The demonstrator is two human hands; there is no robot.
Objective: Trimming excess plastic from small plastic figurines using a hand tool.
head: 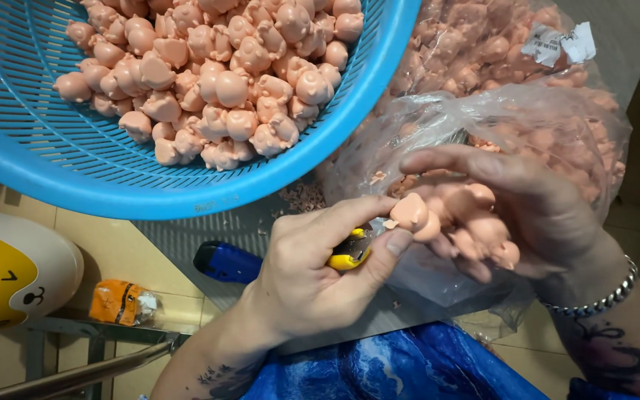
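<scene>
Pinching a small pink figure point(410, 212) between thumb and forefinger, the left hand point(312, 270) also keeps a yellow-and-black tool point(351, 252) clamped against its palm, so the figure sits right at that hand's fingertips and touches the right hand's load. The right hand point(527, 211) is cupped and closed around a cluster of the same pink figures point(483, 226), its forefinger stretched out above them; a metal bracelet point(601, 296) rings its wrist. Behind the right hand lies a clear plastic bag point(542, 111) stuffed with more pink figures, and a crumpled white label point(561, 43) sits near the bag's upper right corner. A round blue basket point(61, 159) with slotted walls fills the upper left, holding a heap of figures point(216, 74) toward its right rim. Below the basket's lower rim lies a dark blue object point(227, 261), just left of the left hand. An orange wrapped packet point(121, 302) lies on the tiled floor point(120, 252) near the lower left, beside a white and yellow rounded object point(9, 270) at the left edge. Blue glossy sheeting point(394, 367) lies under the forearms.
</scene>
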